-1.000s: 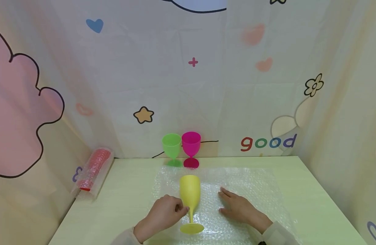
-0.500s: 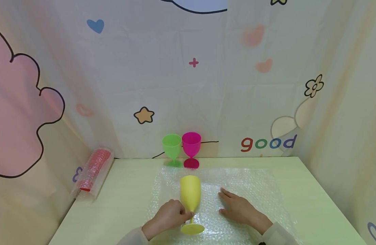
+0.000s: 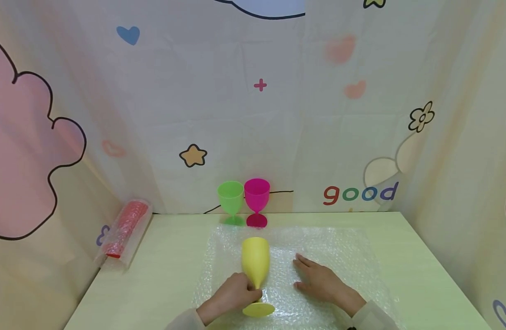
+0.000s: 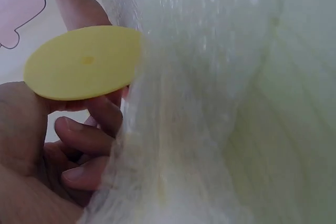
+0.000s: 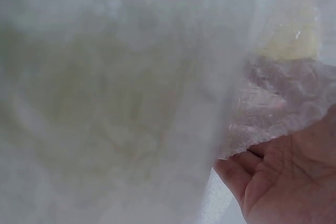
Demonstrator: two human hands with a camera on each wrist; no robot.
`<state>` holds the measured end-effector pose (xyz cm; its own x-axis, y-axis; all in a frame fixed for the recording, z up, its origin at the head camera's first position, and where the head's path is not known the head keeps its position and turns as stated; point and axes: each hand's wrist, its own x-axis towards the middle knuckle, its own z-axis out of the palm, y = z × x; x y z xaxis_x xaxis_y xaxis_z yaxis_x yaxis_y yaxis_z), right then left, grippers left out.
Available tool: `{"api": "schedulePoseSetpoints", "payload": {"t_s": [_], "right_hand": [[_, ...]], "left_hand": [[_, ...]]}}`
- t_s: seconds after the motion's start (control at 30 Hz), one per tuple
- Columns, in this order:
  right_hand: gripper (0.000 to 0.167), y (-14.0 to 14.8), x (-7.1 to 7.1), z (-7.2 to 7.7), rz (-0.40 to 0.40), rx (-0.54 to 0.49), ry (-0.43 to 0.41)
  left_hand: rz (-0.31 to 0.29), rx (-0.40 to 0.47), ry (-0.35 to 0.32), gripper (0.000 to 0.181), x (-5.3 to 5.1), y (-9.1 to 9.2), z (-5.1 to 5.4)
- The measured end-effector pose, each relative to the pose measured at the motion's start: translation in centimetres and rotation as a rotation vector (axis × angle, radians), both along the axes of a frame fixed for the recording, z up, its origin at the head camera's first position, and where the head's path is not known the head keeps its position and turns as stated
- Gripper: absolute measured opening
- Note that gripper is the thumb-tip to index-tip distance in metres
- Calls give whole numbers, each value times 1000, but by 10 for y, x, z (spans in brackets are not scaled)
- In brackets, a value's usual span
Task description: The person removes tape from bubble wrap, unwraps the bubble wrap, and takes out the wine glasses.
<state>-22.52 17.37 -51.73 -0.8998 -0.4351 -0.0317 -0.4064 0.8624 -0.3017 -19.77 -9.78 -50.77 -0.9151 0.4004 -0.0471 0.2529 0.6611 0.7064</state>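
A yellow goblet (image 3: 255,260) lies on a sheet of bubble wrap (image 3: 339,247), its bowl toward the back and its base toward the front. My left hand (image 3: 231,293) pinches its stem from the left, near the base. In the left wrist view the round yellow base (image 4: 84,64) shows beside the curled fingers of my left hand (image 4: 58,145). My right hand (image 3: 325,283) rests on the wrap to the right of the goblet, fingers extended. The right wrist view shows my right hand (image 5: 289,177) partly behind the wrap (image 5: 131,103).
A green goblet (image 3: 231,197) and a magenta goblet (image 3: 257,195) stand side by side at the table's back edge, against the printed curtain. At the left edge lies a red object wrapped in bubble wrap (image 3: 128,227).
My left hand has moved slightly right and toward the front, and its fingers have closed on the goblet's stem. The goblet and my right hand have stayed in place.
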Motion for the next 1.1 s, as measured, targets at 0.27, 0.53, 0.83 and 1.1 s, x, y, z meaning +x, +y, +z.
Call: {"api": "schedulePoseSetpoints", "payload": {"t_s": [0.27, 0.53, 0.83, 1.1], "right_hand": [[65, -2, 0, 0, -26, 5, -14], [66, 0, 1, 2, 7, 11, 7], [66, 1, 2, 1, 16, 5, 2], [66, -1, 2, 3, -15, 25, -32]], "left_hand": [[31, 99, -40, 38, 2, -2, 0], [20, 179, -61, 33, 1, -15, 21], [101, 262, -28, 31, -11, -43, 44], [210, 270, 45, 24, -20, -63, 59]]}}
